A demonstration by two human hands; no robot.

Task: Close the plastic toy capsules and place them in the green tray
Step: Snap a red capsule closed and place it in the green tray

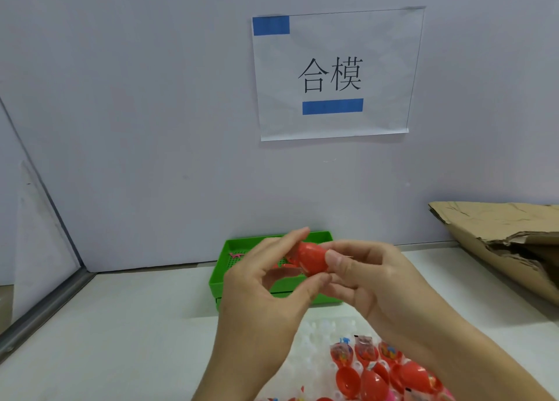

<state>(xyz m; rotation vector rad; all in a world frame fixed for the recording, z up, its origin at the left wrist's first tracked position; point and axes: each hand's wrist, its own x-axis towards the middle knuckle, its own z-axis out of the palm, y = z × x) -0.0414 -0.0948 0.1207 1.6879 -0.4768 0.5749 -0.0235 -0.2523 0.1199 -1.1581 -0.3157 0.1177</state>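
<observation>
A red plastic capsule (pixel 310 258) is held between both hands above the near side of the green tray (pixel 220 282). My left hand (pixel 266 285) pinches its left end with thumb and fingers. My right hand (pixel 366 276) grips its right end. I cannot tell whether the two halves are fully joined. More red capsule pieces lie in the tray, mostly hidden behind my hands. Several open red capsule halves (pixel 375 376) with small wrapped toys sit in a white holder (pixel 317 337) at the bottom right.
A torn cardboard box (pixel 499 237) lies at the right against the wall. A paper sign (pixel 332 74) hangs on the pale wall behind the tray. A metal frame edge (pixel 45 307) borders the white table on the left.
</observation>
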